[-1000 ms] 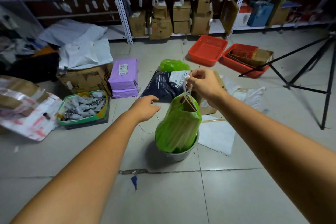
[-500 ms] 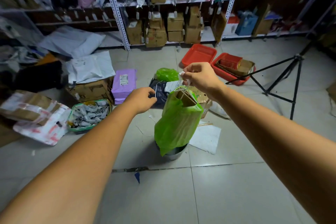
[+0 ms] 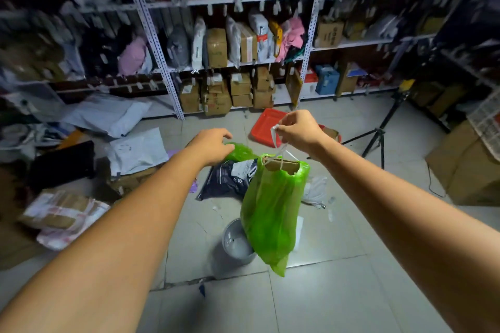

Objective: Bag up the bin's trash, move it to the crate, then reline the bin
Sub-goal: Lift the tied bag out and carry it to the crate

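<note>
**Floor** (image 3: 338,292): strewn with parcels and mailers, and a tripod (image 3: 378,135) stands to the right. The red crate (image 3: 266,127) lies beyond the hands near the shelving, well apart from the bin. Risk: a trip, or the bag snagging on clutter along that route.

**Green trash bag** (image 3: 270,211): hangs free in the air, its lower end in front of the grey bin (image 3: 235,243), whose inside shows bare. The film looks thin and the whole load hangs from one point. Risk: stretching or tearing if it swings.

**Cardboard** (image 3: 281,165): stands out of the bag mouth, which is not drawn closed. Risk: a stiff corner may cut the film, or the contents may spill if the bag tips.

**Spare green bag** (image 3: 240,151): on the floor, probably the new liner. Risk: being trodden on.

**Left hand** (image 3: 213,140): fingers loosely bent, gripping nothing. I cannot tell whether it touches the spare bag. It gives the load no support.

**Right hand** (image 3: 297,131): pinches the white drawstring (image 3: 278,143) between thumb and fingers. Risk: so thin a cord may slip or snap.
</note>
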